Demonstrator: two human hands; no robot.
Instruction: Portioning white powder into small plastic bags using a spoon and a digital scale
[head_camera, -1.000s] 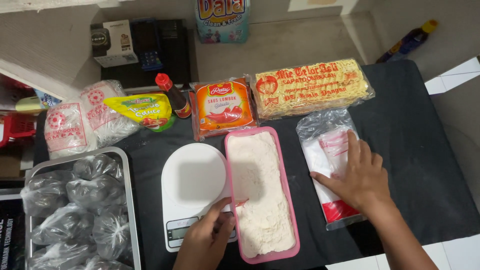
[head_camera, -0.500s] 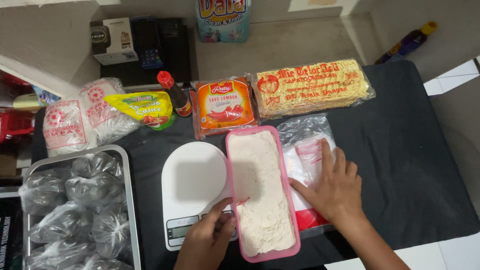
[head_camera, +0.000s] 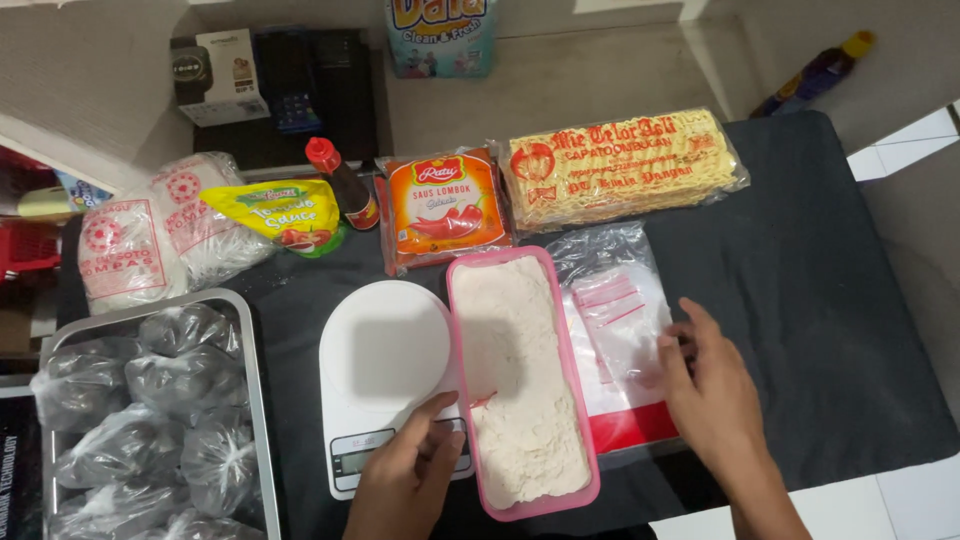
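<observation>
The left hand (head_camera: 405, 480) rests with loosely curled fingers on the front of the white scale (head_camera: 385, 380), its thumb touching the rim of the pink tub (head_camera: 575, 400); it grips nothing. The tub, full of white flour, sits between the scale and a pack of clear bags (head_camera: 615, 320). The right hand (head_camera: 712, 390) lies flat and open on those bags, fingertips seemingly pinching a top sheet, though that is hard to tell. A metal tray (head_camera: 250, 400) of dark filled bags stands left of the scale. Noodles (head_camera: 620, 165) and a chilli sauce pouch (head_camera: 445, 205) lie behind the tub.
</observation>
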